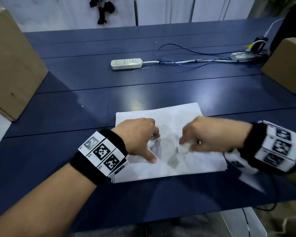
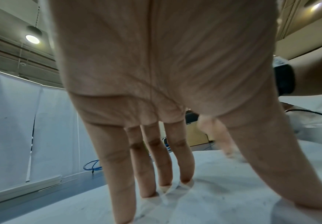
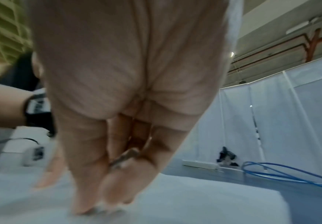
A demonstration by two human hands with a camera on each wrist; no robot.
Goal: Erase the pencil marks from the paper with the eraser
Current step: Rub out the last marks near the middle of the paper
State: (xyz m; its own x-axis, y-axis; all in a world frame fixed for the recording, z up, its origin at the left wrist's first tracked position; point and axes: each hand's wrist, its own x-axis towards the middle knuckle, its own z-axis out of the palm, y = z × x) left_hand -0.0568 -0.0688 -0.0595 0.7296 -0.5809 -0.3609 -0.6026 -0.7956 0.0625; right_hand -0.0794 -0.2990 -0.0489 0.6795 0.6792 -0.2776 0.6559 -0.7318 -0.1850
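Two hands on flat white paper sheet: left hand splayed, pinning; right hand pinching, apparently, blurred white eraser mid-sheet. Advice: short strokes, sheet held taut.

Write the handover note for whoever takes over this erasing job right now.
Left hand: spread, straight fingers and thumb pressing the paper flat on the blue table.
Right hand: blurred mid-stroke, fingers pinched low on the sheet around the eraser, a blurred white shape at the fingertips.
Done: unclear how much; the sheet's middle is smudged grey.
Left: grey pencil marks remain between the hands; keep rubbing there while bracing the paper.
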